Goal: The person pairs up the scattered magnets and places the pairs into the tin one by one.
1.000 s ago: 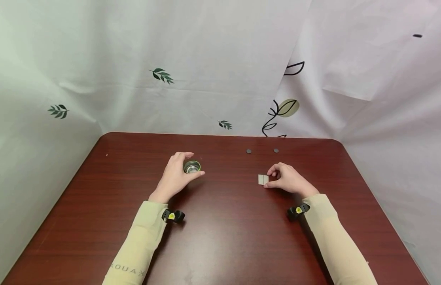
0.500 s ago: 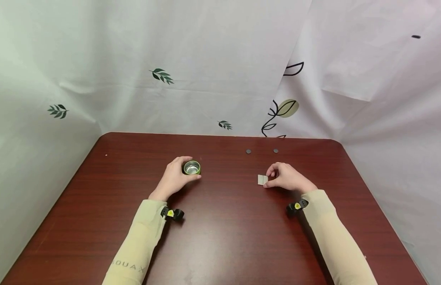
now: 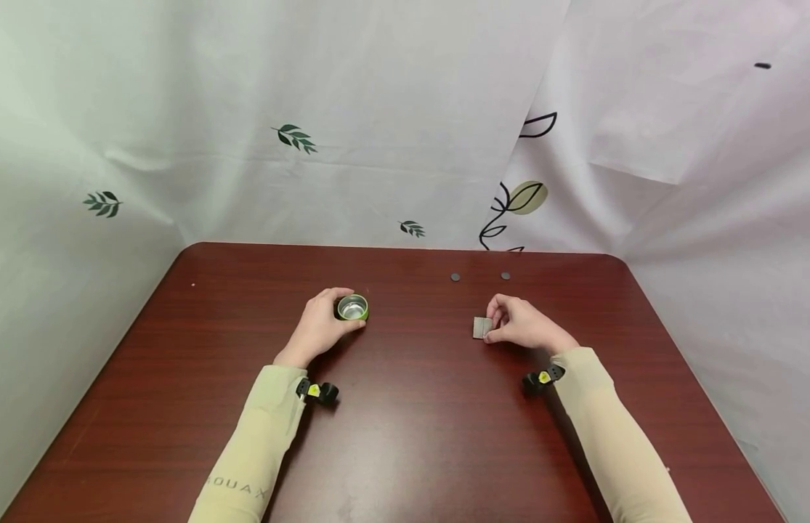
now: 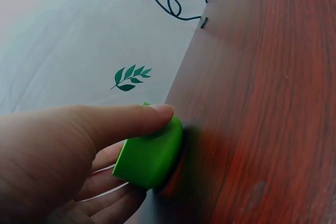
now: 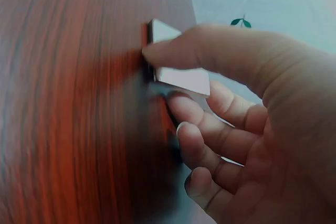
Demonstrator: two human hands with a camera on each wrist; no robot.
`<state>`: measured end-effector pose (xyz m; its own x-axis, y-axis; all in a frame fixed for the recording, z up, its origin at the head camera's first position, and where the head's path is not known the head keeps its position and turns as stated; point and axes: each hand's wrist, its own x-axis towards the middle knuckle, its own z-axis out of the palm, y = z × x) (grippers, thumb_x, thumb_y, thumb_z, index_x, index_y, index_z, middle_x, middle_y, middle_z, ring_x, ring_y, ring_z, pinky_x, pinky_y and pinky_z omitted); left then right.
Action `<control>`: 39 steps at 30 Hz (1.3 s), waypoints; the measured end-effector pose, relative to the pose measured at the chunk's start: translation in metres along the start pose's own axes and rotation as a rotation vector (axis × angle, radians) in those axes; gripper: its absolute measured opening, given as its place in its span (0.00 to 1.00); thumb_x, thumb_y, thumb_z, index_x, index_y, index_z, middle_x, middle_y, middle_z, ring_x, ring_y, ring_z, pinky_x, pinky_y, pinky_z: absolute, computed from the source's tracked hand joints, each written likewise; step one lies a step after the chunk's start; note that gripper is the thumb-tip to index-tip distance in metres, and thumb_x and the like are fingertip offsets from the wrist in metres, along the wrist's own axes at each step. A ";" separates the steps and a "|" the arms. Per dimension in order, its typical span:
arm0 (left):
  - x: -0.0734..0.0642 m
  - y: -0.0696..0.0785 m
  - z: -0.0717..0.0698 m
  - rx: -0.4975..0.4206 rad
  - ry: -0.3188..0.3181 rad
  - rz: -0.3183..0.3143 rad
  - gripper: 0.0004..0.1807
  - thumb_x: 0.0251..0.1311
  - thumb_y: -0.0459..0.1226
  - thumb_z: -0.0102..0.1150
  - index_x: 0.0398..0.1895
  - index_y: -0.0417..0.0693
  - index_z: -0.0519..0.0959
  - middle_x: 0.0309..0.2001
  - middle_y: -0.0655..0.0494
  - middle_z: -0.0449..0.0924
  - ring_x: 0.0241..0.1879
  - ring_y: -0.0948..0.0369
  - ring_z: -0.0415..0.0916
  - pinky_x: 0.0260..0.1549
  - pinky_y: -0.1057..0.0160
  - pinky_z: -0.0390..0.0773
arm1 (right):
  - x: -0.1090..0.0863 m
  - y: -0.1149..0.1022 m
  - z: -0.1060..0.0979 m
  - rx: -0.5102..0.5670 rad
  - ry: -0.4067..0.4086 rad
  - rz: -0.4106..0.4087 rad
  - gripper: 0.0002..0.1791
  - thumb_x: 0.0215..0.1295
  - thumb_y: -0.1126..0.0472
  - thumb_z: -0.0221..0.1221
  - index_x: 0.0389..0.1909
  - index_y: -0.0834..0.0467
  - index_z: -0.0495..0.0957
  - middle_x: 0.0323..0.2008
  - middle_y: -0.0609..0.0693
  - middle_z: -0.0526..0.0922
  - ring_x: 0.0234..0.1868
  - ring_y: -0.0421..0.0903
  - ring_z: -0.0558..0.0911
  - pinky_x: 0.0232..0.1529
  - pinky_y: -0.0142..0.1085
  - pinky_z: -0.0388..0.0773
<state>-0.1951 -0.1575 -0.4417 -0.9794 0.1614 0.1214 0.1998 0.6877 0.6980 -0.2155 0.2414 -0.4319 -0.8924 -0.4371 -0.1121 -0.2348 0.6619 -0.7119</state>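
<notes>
My left hand (image 3: 318, 325) grips a small round tin (image 3: 353, 309), green outside and shiny silver inside, left of the table's middle. The tin's open top faces up in the head view. The left wrist view shows the thumb across the green wall (image 4: 149, 158), with the other fingers partly hidden behind it. To the right, my right hand (image 3: 525, 325) pinches a small light-grey square plate (image 3: 481, 327) with a line down its middle, like a hinge. In the right wrist view the thumb lies over the plate's bright face (image 5: 184, 80), while the remaining fingers curl loosely below.
Two small dark discs (image 3: 455, 277) (image 3: 505, 276) lie near the far edge of the brown wooden table (image 3: 405, 407). A pale curtain (image 3: 405, 109) with leaf prints hangs behind and at both sides. Each wrist wears a black camera strap.
My left thumb and fingers have closed in on the green tin from a wider spread. The plate in my right hand looks slightly tilted and darker, with the fingertips shifted a little.
</notes>
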 end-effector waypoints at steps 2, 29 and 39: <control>0.000 0.000 0.000 -0.001 0.001 0.003 0.35 0.54 0.37 0.78 0.64 0.36 0.75 0.59 0.39 0.76 0.57 0.44 0.74 0.56 0.46 0.75 | 0.000 0.000 0.001 0.033 -0.006 0.006 0.19 0.53 0.67 0.75 0.41 0.60 0.75 0.31 0.51 0.79 0.32 0.48 0.75 0.33 0.35 0.73; 0.001 -0.002 0.001 -0.005 0.005 0.002 0.35 0.53 0.37 0.78 0.64 0.38 0.76 0.58 0.40 0.77 0.57 0.44 0.74 0.56 0.46 0.75 | -0.001 -0.006 0.007 0.162 0.132 0.135 0.17 0.56 0.66 0.73 0.46 0.66 0.83 0.34 0.54 0.83 0.34 0.48 0.79 0.34 0.34 0.79; 0.000 -0.005 -0.002 -0.085 -0.013 -0.036 0.39 0.51 0.37 0.80 0.67 0.38 0.73 0.60 0.41 0.78 0.55 0.47 0.78 0.53 0.49 0.77 | -0.004 -0.006 0.006 0.282 0.138 0.217 0.20 0.57 0.66 0.73 0.50 0.69 0.84 0.37 0.57 0.87 0.35 0.45 0.84 0.36 0.36 0.85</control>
<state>-0.1962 -0.1625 -0.4440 -0.9853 0.1475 0.0863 0.1609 0.6308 0.7591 -0.2085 0.2358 -0.4315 -0.9578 -0.2062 -0.2003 0.0634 0.5281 -0.8468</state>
